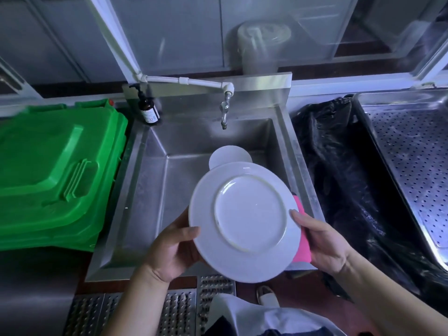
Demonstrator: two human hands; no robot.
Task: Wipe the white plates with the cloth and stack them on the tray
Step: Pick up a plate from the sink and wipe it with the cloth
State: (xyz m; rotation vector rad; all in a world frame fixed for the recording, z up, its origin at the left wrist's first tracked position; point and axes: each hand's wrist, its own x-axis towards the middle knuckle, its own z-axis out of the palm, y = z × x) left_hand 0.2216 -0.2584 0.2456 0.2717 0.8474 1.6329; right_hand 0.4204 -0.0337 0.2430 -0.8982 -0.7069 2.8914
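Far left I see green bin lid point(55, 170), shut. Brown pump bottle point(148, 108) on sink's far-left corner. Steel sink point(155, 190) centre, tap point(224, 112) above far wall. My left hand point(169, 248) grips white plate point(244, 221) at left rim, thumb on top; plate underside up, over sink's near right. Second white plate point(229, 155) partly hidden behind it. My right hand point(322, 246) pinches right rim with pink cloth point(303, 238) underneath. Black bag point(339, 170) next, perforated steel tray point(412, 166) far right.
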